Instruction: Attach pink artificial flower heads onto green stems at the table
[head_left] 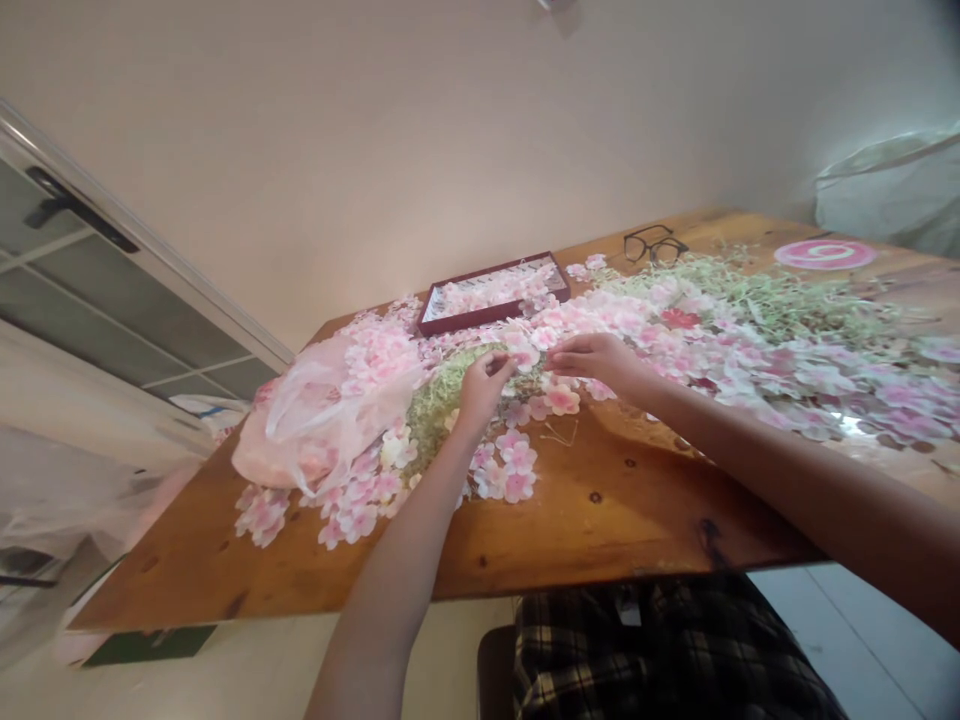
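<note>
My left hand (486, 384) is closed in a pinch over the pile of green stems, at the edge of a pale pink flower (523, 352). Just right of that flower is my right hand (589, 358), its fingers pressed together and pointing left; anything between them is too small to make out. Pink and white petals (757, 365) spread widely to the right. Green stems (442, 395) lie under and left of my left hand. More pink blossoms (517, 465) rest on the wooden table (600, 520) in front of my hands.
A dark red tray (457, 322) holding pink blossoms stands behind my hands. Glasses (655, 246) and a round pink disc (825, 254) lie at the back right. A translucent bag (315, 415) with pink contents is on the left, near pale green stems (817, 305) farther right.
</note>
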